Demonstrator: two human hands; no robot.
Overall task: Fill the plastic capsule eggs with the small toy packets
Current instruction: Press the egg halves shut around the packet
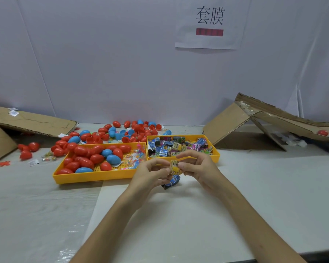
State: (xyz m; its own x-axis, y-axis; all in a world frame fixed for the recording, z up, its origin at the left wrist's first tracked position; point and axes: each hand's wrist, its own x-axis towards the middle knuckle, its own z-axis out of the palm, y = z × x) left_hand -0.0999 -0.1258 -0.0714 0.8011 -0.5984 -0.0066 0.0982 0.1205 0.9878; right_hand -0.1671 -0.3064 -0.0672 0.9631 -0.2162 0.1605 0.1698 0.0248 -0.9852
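My left hand [152,172] and my right hand [197,167] meet in front of the trays and together pinch a small yellow toy packet [175,167]. A blue packet [172,182] hangs just below it, at my left hand's fingers. Behind my hands, the right yellow tray [216,151] is full of small toy packets [176,146]. The left yellow tray [87,176] holds red and blue capsule eggs [95,157] plus small loose toys at its right end.
More red and blue eggs and egg halves [122,132] lie scattered behind the trays. Flattened cardboard [32,121] leans at the left, an open cardboard box [254,120] at the right. A paper sign [210,21] hangs on the white wall.
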